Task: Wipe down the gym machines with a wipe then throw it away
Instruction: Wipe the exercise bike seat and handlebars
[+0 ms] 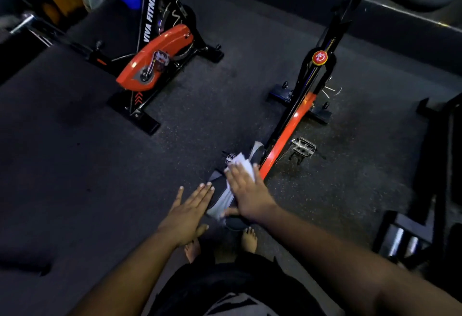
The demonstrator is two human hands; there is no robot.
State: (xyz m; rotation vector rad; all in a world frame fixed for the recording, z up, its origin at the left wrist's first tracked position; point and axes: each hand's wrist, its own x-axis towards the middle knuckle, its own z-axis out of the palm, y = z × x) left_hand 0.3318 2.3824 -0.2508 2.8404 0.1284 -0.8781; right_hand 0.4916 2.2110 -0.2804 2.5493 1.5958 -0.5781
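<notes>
A black and orange exercise bike (287, 138) stands in front of me, seen from above, its black and grey saddle (220, 198) nearest to me. My right hand (246, 190) lies flat on the saddle and presses a white wipe (241, 162) against it; the wipe sticks out past my fingertips. My left hand (188, 212) rests flat with fingers straight against the saddle's left side and holds nothing. A silver pedal (303, 147) shows to the right of the frame.
A second black and orange bike (155, 55) marked VIVA FITNESS stands to the far left. Another machine's dark frame (425, 190) is close on the right. My bare feet (220, 243) stand on the dark rubber floor (87, 165). A raised ledge (375, 15) runs along the back.
</notes>
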